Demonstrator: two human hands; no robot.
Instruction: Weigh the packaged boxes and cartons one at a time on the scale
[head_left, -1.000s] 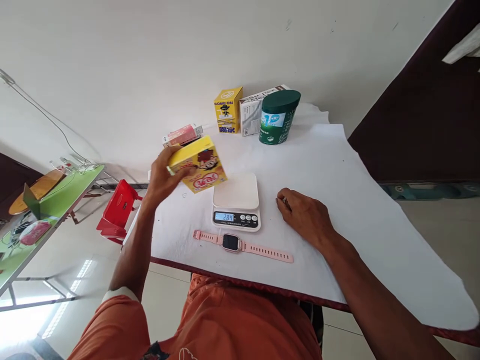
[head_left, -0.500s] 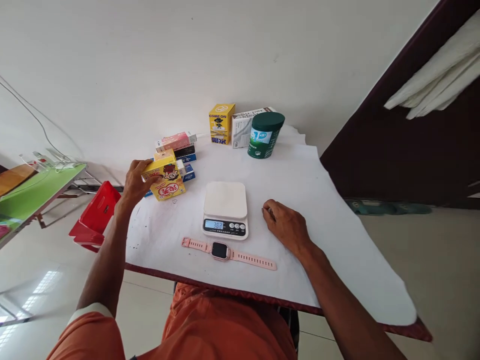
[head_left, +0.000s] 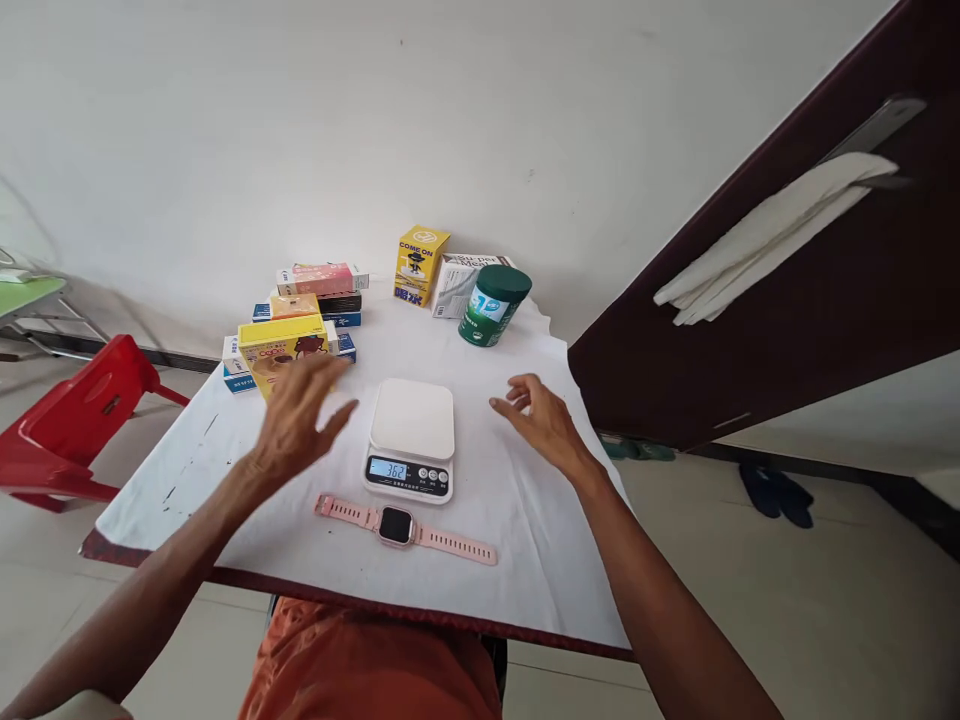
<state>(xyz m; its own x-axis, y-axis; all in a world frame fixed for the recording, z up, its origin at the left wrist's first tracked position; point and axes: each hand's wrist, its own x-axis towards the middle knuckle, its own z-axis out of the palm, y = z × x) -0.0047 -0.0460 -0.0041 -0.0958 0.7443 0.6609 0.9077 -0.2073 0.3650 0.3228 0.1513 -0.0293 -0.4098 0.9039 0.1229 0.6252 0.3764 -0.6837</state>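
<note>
My left hand (head_left: 300,415) is open, fingers apart, in front of a yellow box (head_left: 281,330) with a cartoon figure and partly covering it. Nothing is in that hand. To the right of the scale, my right hand (head_left: 544,420) hovers with its fingers spread and holds nothing. Between the hands stands a white kitchen scale (head_left: 412,420), its plate bare and its lit display reading what looks like 362. A smartwatch (head_left: 396,525) with a pink strap lies stretched out in front of the scale.
Several small boxes, among them a pink one (head_left: 322,278), are stacked behind the yellow box. By the wall stand a yellow "COME ON" box (head_left: 421,265), a white box (head_left: 454,285) and a green canister (head_left: 493,305). A red chair (head_left: 90,415) stands left of the table.
My left hand has let go of the yellow box and come toward the scale, its fingers opening. My right hand has opened out. The view has turned to the right.
</note>
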